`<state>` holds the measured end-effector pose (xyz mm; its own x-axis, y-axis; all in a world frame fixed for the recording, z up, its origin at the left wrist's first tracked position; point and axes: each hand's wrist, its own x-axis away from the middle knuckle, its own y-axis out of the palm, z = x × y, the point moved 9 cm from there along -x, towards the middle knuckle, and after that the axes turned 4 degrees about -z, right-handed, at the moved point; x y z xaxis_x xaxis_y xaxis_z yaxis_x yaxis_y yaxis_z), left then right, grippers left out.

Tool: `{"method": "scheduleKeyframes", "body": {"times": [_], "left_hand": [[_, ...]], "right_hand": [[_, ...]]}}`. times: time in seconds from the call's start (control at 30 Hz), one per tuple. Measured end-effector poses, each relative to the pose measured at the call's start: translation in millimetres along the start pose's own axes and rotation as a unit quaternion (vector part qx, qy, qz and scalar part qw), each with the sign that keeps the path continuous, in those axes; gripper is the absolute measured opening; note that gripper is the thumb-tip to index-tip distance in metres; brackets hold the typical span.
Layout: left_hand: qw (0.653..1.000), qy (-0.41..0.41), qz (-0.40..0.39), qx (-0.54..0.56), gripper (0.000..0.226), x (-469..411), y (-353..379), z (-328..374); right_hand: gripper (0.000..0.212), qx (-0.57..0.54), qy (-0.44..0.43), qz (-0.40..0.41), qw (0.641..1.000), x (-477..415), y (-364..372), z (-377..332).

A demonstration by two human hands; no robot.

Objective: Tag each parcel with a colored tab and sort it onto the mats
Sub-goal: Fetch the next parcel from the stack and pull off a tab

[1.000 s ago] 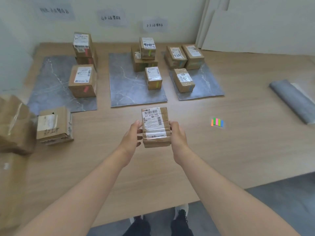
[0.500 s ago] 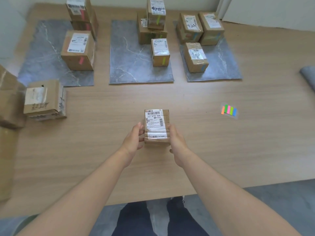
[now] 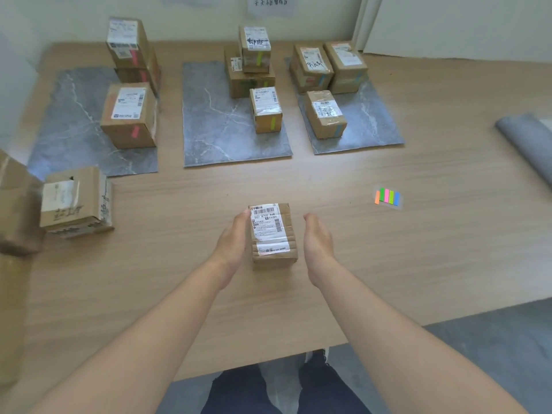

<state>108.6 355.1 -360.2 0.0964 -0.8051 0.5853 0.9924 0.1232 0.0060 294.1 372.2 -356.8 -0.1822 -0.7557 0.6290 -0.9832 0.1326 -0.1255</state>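
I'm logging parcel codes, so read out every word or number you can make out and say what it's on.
"507 N705 A66", as best it reads: label on the near parcel.
Its smaller print: too small.
Handwriting on the wall sign: not legible.
Label of the front pink-tabbed box and the other labels: blurred.

grey marbled mats (image 3: 227, 135), brown parcels (image 3: 273, 234)

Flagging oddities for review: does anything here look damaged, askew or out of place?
The parcel near the left side of the table, off the mats, looks battered: a small hole in its top, a wrinkled, taped-over label, and it sits askew.
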Motion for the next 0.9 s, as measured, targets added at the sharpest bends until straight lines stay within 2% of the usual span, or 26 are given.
{"method": "scheduleKeyframes", "body": {"times": [0.1, 0.13, 0.23, 0.3, 0.33, 0.47, 0.7, 0.8, 0.9], "left_hand": [[0.999, 0.04, -0.019, -0.005, 0.029, 0, 15, 29], [0.998, 0.049, -0.029, -0.013, 0.037, 0, 22, 37], [0.996, 0.062, -0.055, -0.036, 0.057, -2, 48, 55], [0.994, 0.063, -0.074, -0.044, 0.058, -5, 72, 61], [0.994, 0.06, -0.084, -0.046, 0.055, -7, 86, 62], [0.992, 0.046, -0.104, -0.057, 0.054, -23, 144, 60], [0.992, 0.02, -0.12, -0.046, 0.057, -56, 240, 51], [0.991, 0.008, -0.123, -0.05, 0.067, -69, 273, 49], [0.992, 0.001, -0.12, -0.051, 0.06, -84, 300, 46]], "right_hand": [[0.045, -0.034, -0.037, 0.009, 0.999, 1, -10, -18], [0.042, -0.045, -0.046, 0.019, 0.998, 0, -16, -22], [0.028, -0.068, -0.055, 0.032, 0.996, -6, -37, -32], [0.02, -0.082, -0.059, 0.044, 0.994, -12, -57, -39], [0.021, -0.084, -0.062, 0.05, 0.993, -16, -68, -41], [0.047, -0.1, -0.058, 0.074, 0.991, -50, -118, -42], [0.05, -0.113, -0.05, 0.096, 0.988, -111, -204, -39], [0.046, -0.099, -0.044, 0.099, 0.989, -136, -232, -35], [0.04, -0.078, -0.038, 0.101, 0.991, -156, -253, -32]]}}
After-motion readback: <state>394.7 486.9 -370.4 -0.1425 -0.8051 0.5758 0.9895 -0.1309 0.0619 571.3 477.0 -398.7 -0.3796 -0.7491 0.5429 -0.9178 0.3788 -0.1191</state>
